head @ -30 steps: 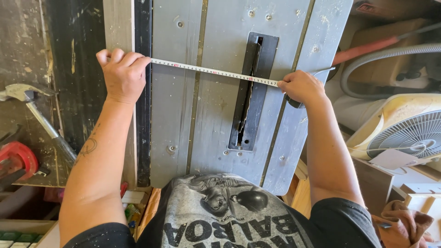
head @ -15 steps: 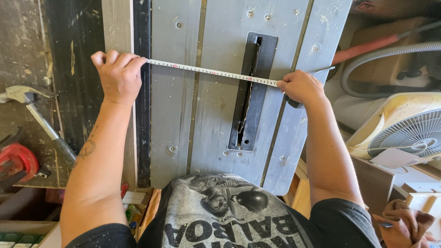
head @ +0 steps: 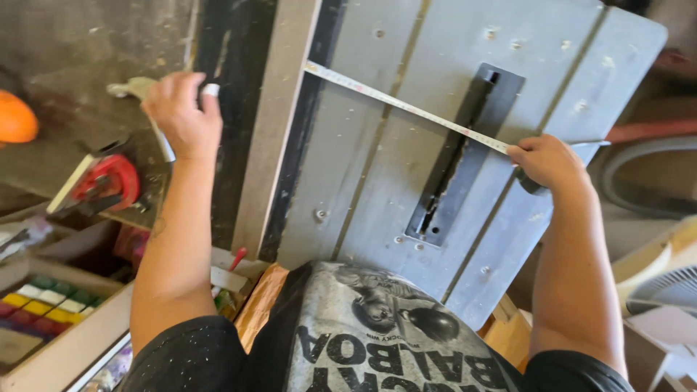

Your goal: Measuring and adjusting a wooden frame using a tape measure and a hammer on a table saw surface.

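Note:
My right hand (head: pixel 548 163) grips the dark case of a tape measure (head: pixel 406 107) at the right side of a grey table saw top (head: pixel 363 167). The tape runs diagonally up and left across the black blade insert (head: pixel 465 152), and its free end lies at the pale fence strip (head: pixel 279 123). Off the tape, my left hand (head: pixel 181 109) sits with curled fingers over a metal hammer (head: pixel 134 88) on the dark bench. A small white piece shows at its fingertips. Whether it grips anything is hidden.
A red round tool (head: pixel 109 181) lies below the hammer, and an orange object (head: pixel 14 116) sits at the far left. A box of coloured blocks (head: pixel 43 301) stands lower left. A white fan (head: pixel 668 290) and a grey hose (head: pixel 639 181) are to the right.
My left hand let go of the tape's end and moved left onto the bench over the hammer. The right hand still holds the tape case. The view has shifted closer and to the left.

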